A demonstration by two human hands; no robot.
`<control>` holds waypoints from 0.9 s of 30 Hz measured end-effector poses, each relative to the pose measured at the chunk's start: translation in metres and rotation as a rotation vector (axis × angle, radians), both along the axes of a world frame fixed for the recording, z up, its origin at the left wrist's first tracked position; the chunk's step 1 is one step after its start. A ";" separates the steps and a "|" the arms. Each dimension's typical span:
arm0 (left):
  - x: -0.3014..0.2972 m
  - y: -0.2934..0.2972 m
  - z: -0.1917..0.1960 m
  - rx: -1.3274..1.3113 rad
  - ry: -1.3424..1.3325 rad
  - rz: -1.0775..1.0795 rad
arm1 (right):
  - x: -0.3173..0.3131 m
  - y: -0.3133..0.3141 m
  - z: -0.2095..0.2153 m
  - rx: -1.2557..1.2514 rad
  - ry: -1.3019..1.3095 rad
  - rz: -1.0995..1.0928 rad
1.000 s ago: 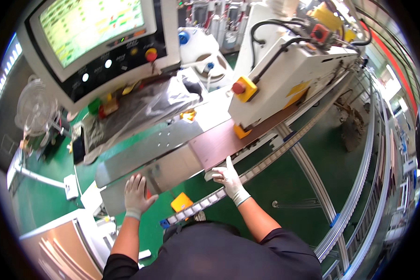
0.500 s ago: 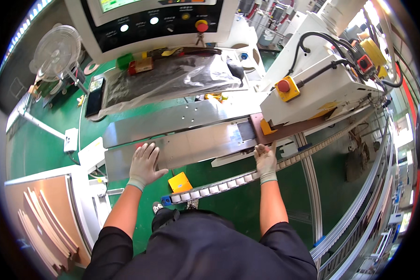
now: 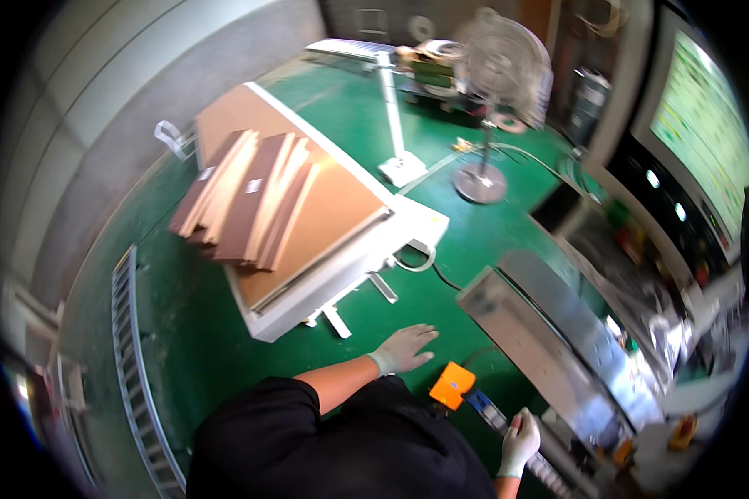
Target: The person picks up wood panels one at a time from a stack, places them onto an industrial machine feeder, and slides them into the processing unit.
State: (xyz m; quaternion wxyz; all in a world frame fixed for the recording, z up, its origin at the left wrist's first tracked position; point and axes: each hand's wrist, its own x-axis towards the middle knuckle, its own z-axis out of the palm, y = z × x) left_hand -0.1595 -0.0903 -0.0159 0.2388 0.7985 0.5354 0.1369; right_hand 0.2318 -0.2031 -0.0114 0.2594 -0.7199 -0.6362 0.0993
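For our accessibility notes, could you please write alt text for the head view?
A person's gloved left hand hangs open over the green floor, near a white table stacked with brown boards; the gloved right hand touches a metal conveyor.

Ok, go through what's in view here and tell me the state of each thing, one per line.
Left hand: gloved, open, fingers spread, holding nothing, over the green floor.
Right hand: gloved, resting by the roller rail; grip unclear.
Brown boards: stacked, fanned unevenly on the white table.
Fan: upright; running or not, cannot tell.
Screen: lit.
Metal conveyor bed: bare.
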 end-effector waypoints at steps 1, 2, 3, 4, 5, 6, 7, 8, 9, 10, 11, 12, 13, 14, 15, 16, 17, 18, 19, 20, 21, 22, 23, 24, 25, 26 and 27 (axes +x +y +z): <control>-0.032 -0.017 -0.005 -0.106 -0.025 0.214 | -0.009 0.007 0.004 -0.083 -0.023 0.025; -0.062 -0.029 -0.009 -0.212 -0.066 0.409 | -0.012 0.012 -0.009 -0.011 -0.032 0.073; -0.097 -0.040 -0.008 -0.194 -0.047 0.554 | -0.022 0.019 -0.006 -0.060 -0.042 0.051; -0.133 -0.056 -0.010 -0.182 -0.033 0.702 | -0.033 0.025 0.000 -0.111 -0.059 0.030; -0.172 -0.084 -0.034 -0.010 -0.077 0.854 | -0.037 0.031 -0.005 -0.104 -0.030 0.077; -0.209 -0.104 -0.055 0.058 -0.154 1.087 | -0.039 0.036 -0.012 -0.099 -0.001 0.112; -0.240 -0.130 -0.064 0.133 -0.383 1.350 | -0.042 0.044 -0.020 -0.097 -0.026 0.149; -0.263 -0.133 -0.056 0.184 -0.551 1.514 | -0.043 0.048 -0.021 -0.128 -0.030 0.146; -0.284 -0.126 -0.052 0.353 -0.912 1.634 | -0.050 0.051 -0.017 -0.192 -0.013 0.119; -0.301 -0.123 -0.043 0.530 -1.245 1.669 | -0.055 0.055 -0.012 -0.265 0.002 0.116; -0.319 -0.121 -0.033 0.622 -1.282 1.709 | -0.063 0.062 -0.009 -0.331 0.024 0.111; -0.344 -0.131 -0.032 0.655 -1.355 1.570 | -0.070 0.068 -0.005 -0.396 0.049 0.110; -0.337 -0.098 0.008 0.621 -1.314 1.802 | -0.073 0.070 -0.002 -0.453 0.065 0.064; -0.359 -0.103 0.012 0.641 -1.274 1.763 | -0.082 0.076 0.002 -0.500 0.085 0.062; -0.381 -0.107 0.013 0.654 -1.237 1.718 | -0.092 0.081 0.009 -0.548 0.108 0.058; -0.395 -0.099 0.020 0.629 -1.179 1.742 | -0.093 0.084 0.003 -0.540 0.075 0.065; -0.408 -0.088 0.031 0.599 -1.122 1.758 | -0.095 0.087 -0.001 -0.512 0.048 0.078; -0.419 -0.078 0.041 0.572 -1.064 1.769 | -0.097 0.091 -0.004 -0.491 0.024 0.084; -0.429 -0.069 0.048 0.540 -1.030 1.809 | -0.100 0.092 -0.007 -0.480 0.012 0.084; -0.437 -0.059 0.054 0.504 -0.995 1.846 | -0.101 0.094 -0.008 -0.472 -0.001 0.078; -0.446 -0.052 0.059 0.470 -0.953 1.877 | -0.104 0.095 -0.010 -0.466 -0.010 0.071; -0.454 -0.051 0.058 0.493 -0.897 1.883 | -0.106 0.098 -0.011 -0.461 -0.018 0.063; -0.470 -0.055 0.045 0.474 -0.918 1.843 | -0.107 0.101 -0.012 -0.452 -0.024 0.060; -0.490 -0.064 0.030 0.464 -0.934 1.803 | -0.110 0.105 -0.014 -0.439 -0.029 0.062; -0.494 -0.063 0.028 0.432 -0.919 1.803 | -0.108 0.103 -0.015 -0.433 -0.038 0.051; -0.497 -0.062 0.026 0.354 -1.020 1.800 | -0.109 0.104 -0.017 -0.418 -0.047 0.038; -0.495 -0.058 0.032 0.341 -1.067 1.787 | -0.106 0.101 -0.018 -0.405 -0.052 0.025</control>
